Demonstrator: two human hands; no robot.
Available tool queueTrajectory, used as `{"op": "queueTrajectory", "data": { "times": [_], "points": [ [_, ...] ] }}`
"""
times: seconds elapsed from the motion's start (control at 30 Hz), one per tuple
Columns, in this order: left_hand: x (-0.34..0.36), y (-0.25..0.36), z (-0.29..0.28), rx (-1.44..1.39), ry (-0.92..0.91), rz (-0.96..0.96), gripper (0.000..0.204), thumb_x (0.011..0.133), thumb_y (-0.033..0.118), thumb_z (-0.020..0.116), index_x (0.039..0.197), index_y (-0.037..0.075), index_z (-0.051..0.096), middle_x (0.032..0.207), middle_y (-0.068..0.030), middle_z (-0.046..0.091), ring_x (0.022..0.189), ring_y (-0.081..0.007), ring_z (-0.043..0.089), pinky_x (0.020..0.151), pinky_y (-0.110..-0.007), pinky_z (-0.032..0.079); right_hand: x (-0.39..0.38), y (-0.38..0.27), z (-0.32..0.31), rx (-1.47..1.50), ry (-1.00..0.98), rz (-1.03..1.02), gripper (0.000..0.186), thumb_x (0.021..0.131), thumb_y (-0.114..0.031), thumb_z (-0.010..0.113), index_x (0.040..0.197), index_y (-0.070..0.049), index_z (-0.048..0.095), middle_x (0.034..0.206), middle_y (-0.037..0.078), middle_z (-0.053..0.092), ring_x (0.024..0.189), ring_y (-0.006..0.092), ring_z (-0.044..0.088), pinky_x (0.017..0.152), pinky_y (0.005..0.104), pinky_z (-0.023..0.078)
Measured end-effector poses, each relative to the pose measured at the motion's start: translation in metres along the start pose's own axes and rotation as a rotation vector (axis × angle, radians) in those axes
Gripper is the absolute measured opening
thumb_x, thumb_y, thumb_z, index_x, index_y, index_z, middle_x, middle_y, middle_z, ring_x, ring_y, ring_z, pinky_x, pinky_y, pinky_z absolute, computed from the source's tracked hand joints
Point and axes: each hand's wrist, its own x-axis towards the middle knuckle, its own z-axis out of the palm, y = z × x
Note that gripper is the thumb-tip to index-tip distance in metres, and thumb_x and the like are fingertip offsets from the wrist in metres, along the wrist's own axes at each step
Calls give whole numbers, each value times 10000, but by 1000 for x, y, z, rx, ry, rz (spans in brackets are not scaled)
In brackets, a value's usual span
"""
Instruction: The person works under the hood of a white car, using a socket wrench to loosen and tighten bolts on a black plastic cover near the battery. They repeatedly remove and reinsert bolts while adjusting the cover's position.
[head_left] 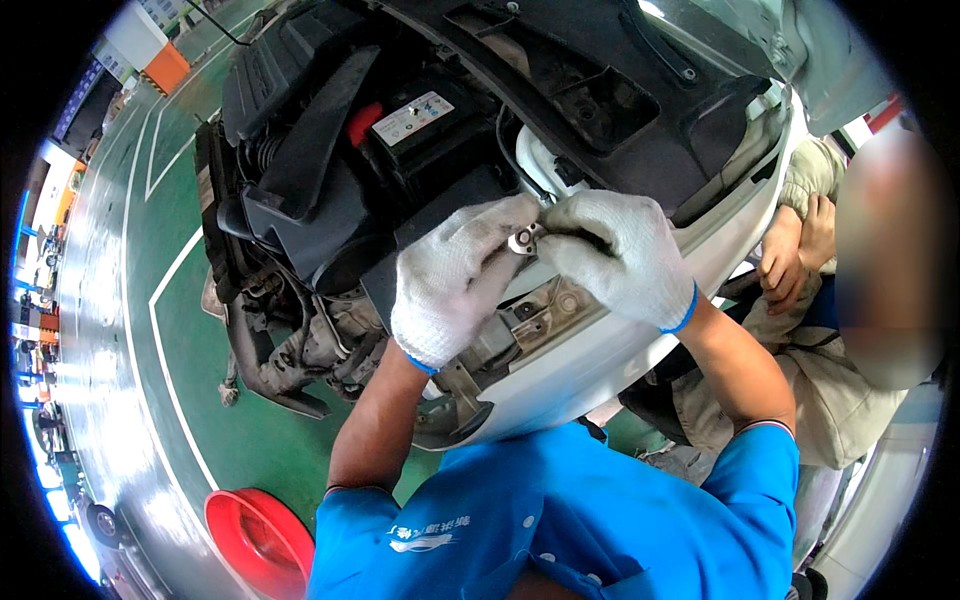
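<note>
Both my hands wear white knitted gloves with blue cuffs and meet over the front corner of a car. Between them is a small shiny metal ratchet wrench (523,240), its round head showing; the rest is hidden by the gloves. My left hand (452,280) is closed on it from the left, fingers bent round. My right hand (622,250) pinches at its right side with thumb and fingertips. Beneath the hands lie the white fender (590,345) and the exposed headlight opening (540,315).
The engine bay holds a black battery (420,130) with a red terminal cover and a black air intake housing (310,190). At right a crouching person's clasped hands (790,250) are close to the fender. A red basin (258,545) stands on the green floor (180,330).
</note>
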Motion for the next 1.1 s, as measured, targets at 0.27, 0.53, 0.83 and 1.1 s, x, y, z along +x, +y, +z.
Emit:
{"op": "queueTrajectory", "data": {
  "times": [0.27, 0.53, 0.83, 1.1],
  "points": [
    [1, -2, 9, 52, -5, -5, 329, 906, 154, 741, 1230, 99, 755, 1194, -134, 762, 1050, -293, 759, 902, -356, 604, 7, 3, 2, -320, 122, -318, 125, 785, -199, 800, 798, -111, 712, 732, 81, 669, 651, 305, 674, 585, 416, 531],
    [5, -3, 13, 26, -83, 2, 336, 913, 165, 735, 1242, 98, 750, 1174, -140, 764, 1022, -291, 765, 889, -352, 606, 6, 20, -3, -236, 26, -200, 128, 838, -168, 774, 839, -49, 728, 758, 126, 675, 659, 314, 680, 610, 412, 531],
    [12, -10, 15, -26, -34, 24, 333, 899, 143, 744, 1226, 82, 744, 1143, -140, 766, 969, -287, 772, 838, -347, 610, 11, 26, -18, -80, -141, -173, 237, 907, -214, 786, 1030, -14, 750, 934, 152, 731, 854, 326, 727, 750, 403, 577],
    [8, -8, 13, 10, -64, 45, 337, 903, 151, 731, 1232, 80, 745, 1170, -133, 768, 1000, -288, 771, 850, -354, 613, 11, 21, -15, -244, -74, -302, 181, 816, -205, 803, 912, -65, 742, 831, 126, 689, 779, 336, 698, 677, 424, 567]
  ]
}}
